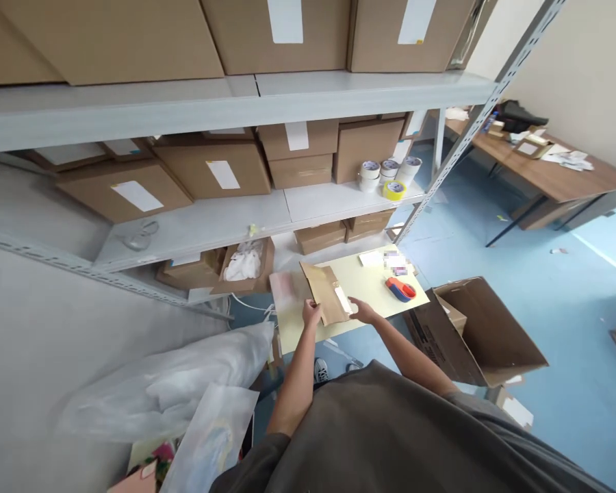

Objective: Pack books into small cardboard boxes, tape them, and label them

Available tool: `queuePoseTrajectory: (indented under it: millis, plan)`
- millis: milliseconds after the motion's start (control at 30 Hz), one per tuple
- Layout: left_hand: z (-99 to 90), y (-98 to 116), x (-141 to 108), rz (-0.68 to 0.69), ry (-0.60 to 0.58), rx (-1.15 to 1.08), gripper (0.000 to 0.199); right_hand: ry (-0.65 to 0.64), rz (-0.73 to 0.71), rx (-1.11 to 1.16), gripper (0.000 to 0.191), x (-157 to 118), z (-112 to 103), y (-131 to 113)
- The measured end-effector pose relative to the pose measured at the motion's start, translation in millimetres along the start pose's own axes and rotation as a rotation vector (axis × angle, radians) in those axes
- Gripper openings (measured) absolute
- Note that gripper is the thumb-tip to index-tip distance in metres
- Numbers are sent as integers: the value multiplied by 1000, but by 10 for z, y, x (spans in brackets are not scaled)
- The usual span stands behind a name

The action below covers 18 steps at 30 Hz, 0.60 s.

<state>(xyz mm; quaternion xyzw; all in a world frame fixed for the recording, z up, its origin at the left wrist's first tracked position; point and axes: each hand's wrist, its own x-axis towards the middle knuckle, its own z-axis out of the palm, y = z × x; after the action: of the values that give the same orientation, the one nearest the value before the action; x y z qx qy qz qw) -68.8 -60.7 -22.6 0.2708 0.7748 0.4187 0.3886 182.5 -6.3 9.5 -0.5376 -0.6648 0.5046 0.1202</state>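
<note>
On the pale yellow tabletop (pixel 298 329) lies a thin, flat brown cardboard box (pixel 324 291), tilted a little, with a white label (pixel 343 299) along its right side. My left hand (pixel 312 313) is closed on the box's lower left edge, thumb on top. At the lower right edge, my right hand (pixel 362 310) curls its thumb and fingers against the cardboard beside the label, a small gap showing inside the curl. An orange and blue tape dispenser (pixel 400 289) rests to the right. Behind it lie white slips (pixel 371 259), partly blurred.
A metal shelf (pixel 226 236) with cardboard boxes (pixel 226 168) and tape rolls (pixel 394 190) rises ahead. An open carton (pixel 508 329) stands on the floor at right. Stuffed plastic bags (pixel 174 383) lie at left. Farther right is a brown desk (pixel 559 174).
</note>
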Motion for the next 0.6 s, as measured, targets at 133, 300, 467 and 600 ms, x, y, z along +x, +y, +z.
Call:
queuePoseTrajectory:
  millis: [133,300,467,600]
  plan:
    - [343,87,-42,-12,26,11,21,-16,-168,42,86,-253,386,47]
    - [545,262,-79,78,-217,-102,29,260,-121,166,52,-236,555,-23]
    - [256,545,373,213,-209,-216,51,445,9,297,33,-133,91,12]
    - [61,830,812,278,-277,-327,85,418,-71,401,29,-150,-351,183]
